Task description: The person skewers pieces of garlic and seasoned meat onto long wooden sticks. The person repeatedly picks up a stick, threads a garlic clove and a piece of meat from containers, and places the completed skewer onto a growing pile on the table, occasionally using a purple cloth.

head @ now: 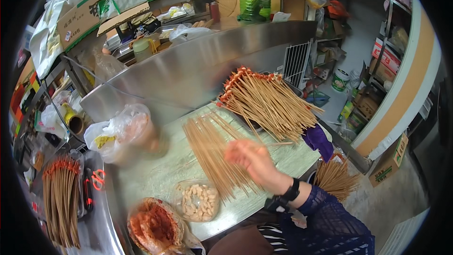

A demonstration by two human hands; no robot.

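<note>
My right hand [249, 159], blurred by motion, is above loose bamboo skewers [208, 148] on a pale-topped table. Its fingers are curled around a skewer [283, 143] whose end sticks out to the right. My left hand is out of view. Beyond the right hand, a tray holds a heap of skewers [272, 106] with red and pale food pieces at their far ends. Near the table's front edge are a clear tub of pale, nut-like pieces [200, 202] and a bowl of red-coated food [154, 225]. A plastic-wrapped tub [136, 124] is at the left, partly blurred.
Left of the table lie more loaded skewers [62, 191], orange-handled scissors [98, 179] and a red-and-black tool [88, 194]. A steel panel [198, 67] rises behind the table. A purple cloth [318, 140] hangs at its right, above another skewer bundle [336, 179].
</note>
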